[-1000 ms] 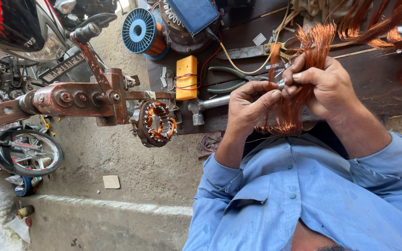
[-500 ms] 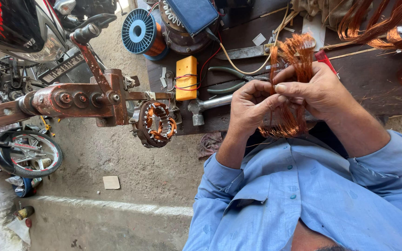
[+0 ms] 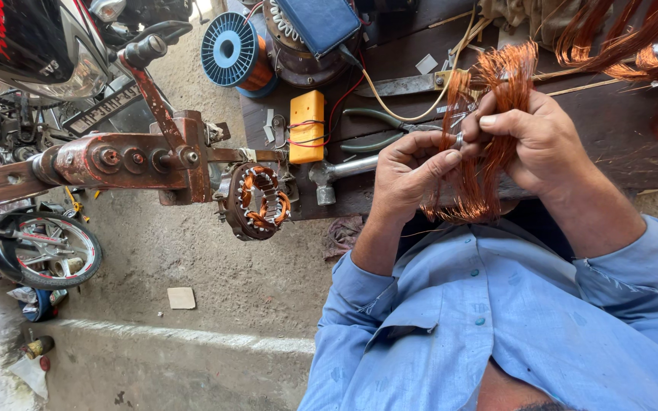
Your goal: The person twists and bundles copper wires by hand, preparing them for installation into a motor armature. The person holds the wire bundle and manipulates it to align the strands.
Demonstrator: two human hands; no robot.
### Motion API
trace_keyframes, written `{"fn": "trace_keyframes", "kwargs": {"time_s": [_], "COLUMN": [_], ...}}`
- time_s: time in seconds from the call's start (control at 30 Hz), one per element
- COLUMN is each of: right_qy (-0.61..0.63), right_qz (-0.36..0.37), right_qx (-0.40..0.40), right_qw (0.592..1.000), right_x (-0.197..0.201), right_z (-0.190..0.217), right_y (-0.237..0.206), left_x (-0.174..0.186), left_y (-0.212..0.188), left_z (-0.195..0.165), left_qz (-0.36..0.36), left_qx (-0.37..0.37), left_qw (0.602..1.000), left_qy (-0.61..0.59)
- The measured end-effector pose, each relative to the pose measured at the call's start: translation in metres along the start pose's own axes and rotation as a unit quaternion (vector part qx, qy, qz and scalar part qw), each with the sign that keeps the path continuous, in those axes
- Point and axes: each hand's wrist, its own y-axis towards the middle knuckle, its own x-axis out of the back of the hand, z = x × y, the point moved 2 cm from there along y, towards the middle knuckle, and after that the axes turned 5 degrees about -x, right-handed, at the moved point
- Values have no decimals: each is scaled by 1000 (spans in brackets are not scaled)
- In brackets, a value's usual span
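Note:
Both hands are up at a loop of copper wire [image 3: 472,176], a thick bundle of thin orange strands held over the edge of a dark wooden bench [image 3: 611,133]. My left hand [image 3: 409,179] pinches the strands on the bundle's left side. My right hand [image 3: 538,144] is wrapped around the bundle from the right, thumb on top. A small metal piece shows between the fingertips of the two hands. The upper ends of the strands fan out above my right hand. Blue shirt sleeves cover both my arms.
A rusty red winding rig [image 3: 138,156] carries a stator with copper coils [image 3: 257,199] at left. On the bench lie a yellow box [image 3: 306,125], hammer [image 3: 344,169], pliers [image 3: 375,129], a blue wire spool [image 3: 230,49] and more loose copper wire [image 3: 634,46]. A motorbike [image 3: 32,46] and wheel [image 3: 39,247] stand at left.
The hands stay in the same place on the bundle. The fanned top of the wire swung left and down, then back up to the right.

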Motion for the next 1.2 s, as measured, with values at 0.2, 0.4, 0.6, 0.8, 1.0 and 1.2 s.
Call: {"fn": "trace_keyframes", "kwargs": {"time_s": [0.2,0.4,0.6,0.8,1.0,1.2], "right_qy": [49,-12,-21,-51,-44,36], "right_qz": [32,16,-6,21,23,-8], "right_qx": [-5,9,-9,7,21,13], "right_qw": [998,1000,1000,998,999,999], "right_x": [1,7,5,5,4,-5], "right_z": [4,4,-4,-9,-9,4], "right_y": [-3,-5,-2,-2,-1,-3], "left_x": [8,10,1,-4,-4,2], "left_y": [-1,0,0,0,1,1], "left_z": [0,-1,3,4,2,3], "left_qz": [2,-2,6,19,19,-11], "left_qx": [9,-15,4,0,-6,12], "left_qw": [999,1000,1000,1000,1000,1000], "left_qy": [-52,-15,-18,-8,-16,-7]}}
